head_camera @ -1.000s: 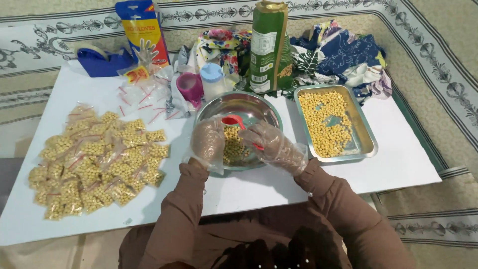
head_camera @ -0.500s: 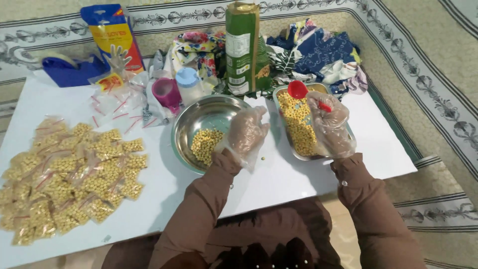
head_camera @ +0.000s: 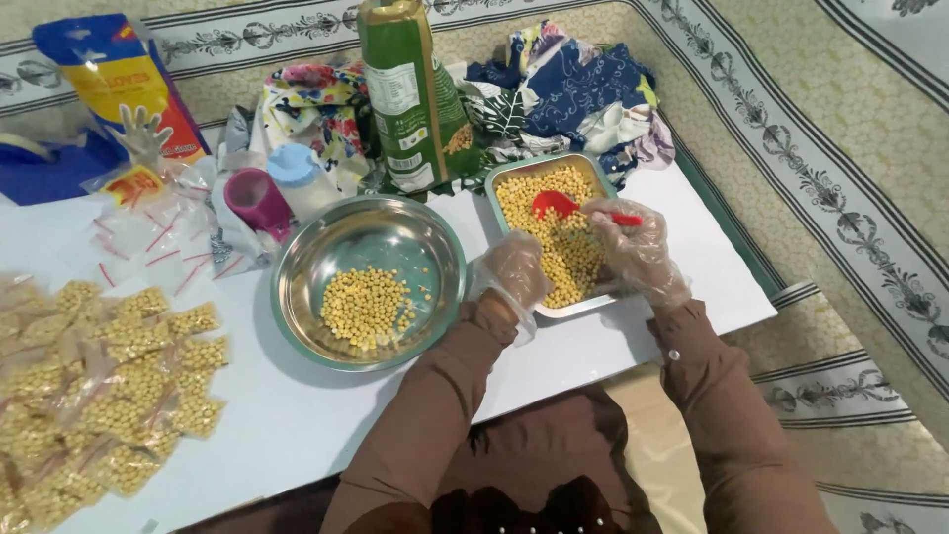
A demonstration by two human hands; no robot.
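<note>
A white table [head_camera: 633,346] was set over a patterned floor covering [head_camera: 840,148]. A red spoon [head_camera: 563,206] was grasped by the gloved right hand [head_camera: 633,252] above the tray [head_camera: 514,173] of yellow grains; the left hand [head_camera: 512,275] rested loosely curled at the tray's edge. The filled packets [head_camera: 109,376] were cut off at left.

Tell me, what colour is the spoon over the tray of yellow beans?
Red. The spoon, held by the right hand, shows clearly in the head view.
</note>
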